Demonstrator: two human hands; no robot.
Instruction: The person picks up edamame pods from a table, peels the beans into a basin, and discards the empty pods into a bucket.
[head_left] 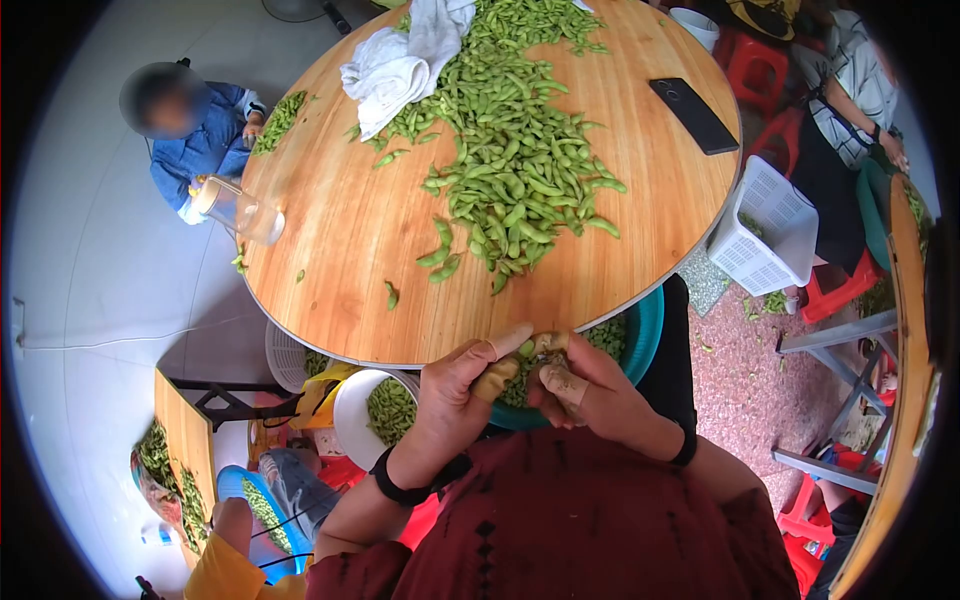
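Observation:
My left hand (465, 385) and my right hand (585, 385) are close together at the near edge of the round wooden table (350, 260), above a teal basin (645, 340) with green beans in it. Between the fingertips of both hands is a green pod (527, 349), partly hidden by the fingers. Several fingers wear tan covers. A long heap of green pods (520, 180) runs from the far side of the table toward me, with a few loose pods (391, 295) to its left.
A white cloth (390, 75), a black phone (694, 116) and a clear jug (245, 212) lie or stand on the table. A child in blue is at the left edge. White bucket (350, 420) below left; white crate (765, 230) at right. Other people sit at both sides.

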